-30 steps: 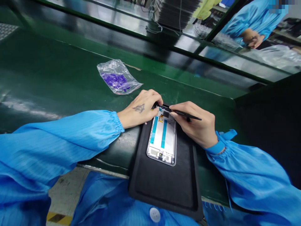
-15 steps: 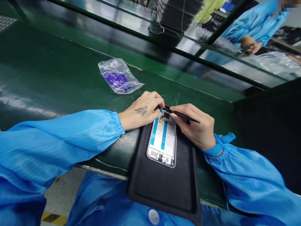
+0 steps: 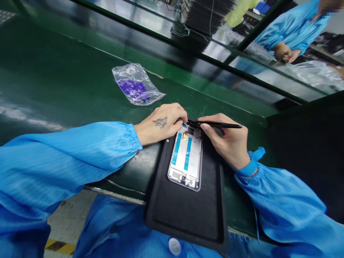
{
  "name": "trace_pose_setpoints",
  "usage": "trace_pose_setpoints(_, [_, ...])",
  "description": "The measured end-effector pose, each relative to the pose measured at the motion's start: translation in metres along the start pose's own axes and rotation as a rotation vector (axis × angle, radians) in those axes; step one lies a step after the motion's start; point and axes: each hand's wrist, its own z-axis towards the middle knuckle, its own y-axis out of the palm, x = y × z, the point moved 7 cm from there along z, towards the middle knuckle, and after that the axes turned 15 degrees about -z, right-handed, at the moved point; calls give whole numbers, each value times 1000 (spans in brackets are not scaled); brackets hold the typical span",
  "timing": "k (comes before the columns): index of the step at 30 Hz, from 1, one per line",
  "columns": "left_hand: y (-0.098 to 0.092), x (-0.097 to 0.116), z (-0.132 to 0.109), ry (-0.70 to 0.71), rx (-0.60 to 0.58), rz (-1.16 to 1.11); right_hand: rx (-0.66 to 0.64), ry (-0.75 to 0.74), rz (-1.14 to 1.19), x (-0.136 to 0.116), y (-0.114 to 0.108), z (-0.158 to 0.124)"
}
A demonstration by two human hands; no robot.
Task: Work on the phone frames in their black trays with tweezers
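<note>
An opened smartphone frame (image 3: 180, 154), silver with two blue adhesive strips and an orange flex cable near its top, lies on a black tray (image 3: 185, 215). At the phone's top left corner is my left hand (image 3: 163, 123), its fingers curled and pinched together; what is between the fingertips is hidden. My right hand (image 3: 229, 138) grips black tweezers (image 3: 221, 124) between thumb and fingers, close to the phone's upper right edge. The tweezers lie nearly level, their tips pointing left over the top end of the phone, near my left fingertips.
A clear plastic bag (image 3: 134, 86) with small purple pieces lies on the green bench (image 3: 67, 82) beyond my left hand. A dark rail (image 3: 215, 63) runs behind it. Across the rail, a person in a blue smock (image 3: 286, 30) has both hands together. A dark panel (image 3: 306, 150) stands at the right.
My right hand has shifted slightly right, and the tweezers have swung from a downward slant to nearly level. My left hand stays at the phone's top corner; the phone stays in place.
</note>
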Motion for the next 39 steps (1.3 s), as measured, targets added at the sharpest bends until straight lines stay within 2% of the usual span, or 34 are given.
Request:
trace_pose_setpoints(3, [-1,0,0,-1,3,1,11,-32,-21,-3,-1,-1])
trace_pose_setpoints(9, [1,2,-1,15,-22,55,38,-262,-199,-22,0,-10])
trace_pose_setpoints(12, [1,2,-1,26,-25,63,41,-303,-253,-23,0,-13])
trace_pose_setpoints(29, [2,0,-2,83,-32,40,95,-175,-63,-11,-3,-4])
trace_pose_setpoints(39, [2,2,-2,68,-49,51,82,-198,-36,-12,-2,-5])
